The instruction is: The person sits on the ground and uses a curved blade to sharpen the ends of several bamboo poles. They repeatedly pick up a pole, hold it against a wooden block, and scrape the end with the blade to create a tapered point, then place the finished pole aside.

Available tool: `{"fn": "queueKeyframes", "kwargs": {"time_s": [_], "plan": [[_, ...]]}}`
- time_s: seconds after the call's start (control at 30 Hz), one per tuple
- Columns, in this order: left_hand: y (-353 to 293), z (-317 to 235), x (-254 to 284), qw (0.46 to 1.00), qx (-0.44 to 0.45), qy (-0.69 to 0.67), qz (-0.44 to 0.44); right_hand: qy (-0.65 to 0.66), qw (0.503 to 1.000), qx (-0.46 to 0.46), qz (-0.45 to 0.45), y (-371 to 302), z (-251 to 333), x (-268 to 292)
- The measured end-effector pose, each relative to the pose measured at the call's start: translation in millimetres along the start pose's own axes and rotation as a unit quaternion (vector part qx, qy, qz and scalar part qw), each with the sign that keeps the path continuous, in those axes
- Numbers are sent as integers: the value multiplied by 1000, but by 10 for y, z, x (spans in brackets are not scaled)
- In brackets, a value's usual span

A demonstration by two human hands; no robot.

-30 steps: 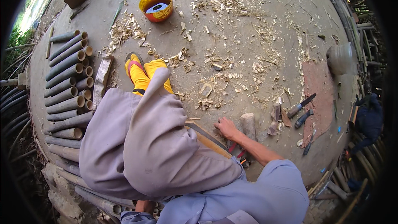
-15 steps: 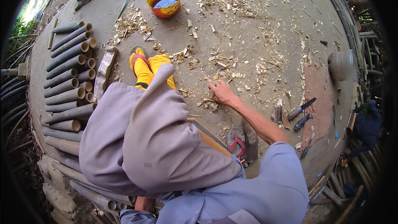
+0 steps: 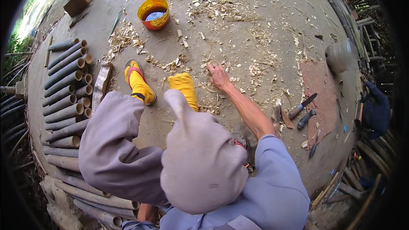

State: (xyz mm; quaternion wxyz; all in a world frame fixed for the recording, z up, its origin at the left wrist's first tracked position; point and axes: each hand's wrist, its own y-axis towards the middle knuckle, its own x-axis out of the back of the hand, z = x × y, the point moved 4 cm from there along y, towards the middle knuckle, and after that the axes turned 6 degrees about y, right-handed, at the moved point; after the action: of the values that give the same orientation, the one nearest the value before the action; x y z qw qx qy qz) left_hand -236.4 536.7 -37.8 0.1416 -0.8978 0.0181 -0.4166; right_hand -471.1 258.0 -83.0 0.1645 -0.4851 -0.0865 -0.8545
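Observation:
My right hand [image 3: 218, 76] reaches down over the ground among pale wood shavings [image 3: 172, 65]. Its fingers are curled together, and whatever lies between them, if anything, is too small to make out. Of my left arm, only a bit of skin [image 3: 147, 213] shows at the lower edge, beside the bamboo tubes [image 3: 100, 217]; the fingers are hidden. One foot in a yellow sock [image 3: 137, 83] wears a sandal with a red strap. The other yellow-socked foot [image 3: 184, 88] is raised without its sandal, and that sandal [image 3: 240, 140] lies partly hidden behind my knee.
An orange-yellow bowl [image 3: 153, 13] with dark liquid stands ahead. Stacked bamboo tubes [image 3: 64, 83] line the left side, with a split wood piece [image 3: 101, 83] beside them. To the right lie a knife [image 3: 302, 105], another dark-handled tool [image 3: 306, 119], a reddish sheet [image 3: 320, 98] and a clear jar [image 3: 341, 56].
My bare-sandaled leg has lifted and bent, so the knee now covers most of the loose sandal. My right hand has shifted slightly left and away from me, its fingers more curled. The view has shifted.

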Motion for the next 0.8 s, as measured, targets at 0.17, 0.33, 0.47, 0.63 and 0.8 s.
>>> {"fn": "queueKeyframes", "kwargs": {"time_s": [0.17, 0.33, 0.47, 0.63, 0.8], "plan": [[7, 337, 250, 998, 39, 6, -41, 36, 994, 4, -99, -480, -39, 757], [-152, 858, 653, 987, 120, 34, -101, -259, 944, 42, -199, -1047, -912, 2238], [-254, 1101, 794, 975, 174, 60, -122, -507, 764, -164, -363, -1501, -1617, 5022], [-366, 1258, 824, 961, 220, 71, -150, -369, 800, -102, -463, -1246, -1416, 5283], [-631, 1243, 904, 946, 242, 47, -212, 0, 966, -86, -243, -674, -763, 2655]]}}
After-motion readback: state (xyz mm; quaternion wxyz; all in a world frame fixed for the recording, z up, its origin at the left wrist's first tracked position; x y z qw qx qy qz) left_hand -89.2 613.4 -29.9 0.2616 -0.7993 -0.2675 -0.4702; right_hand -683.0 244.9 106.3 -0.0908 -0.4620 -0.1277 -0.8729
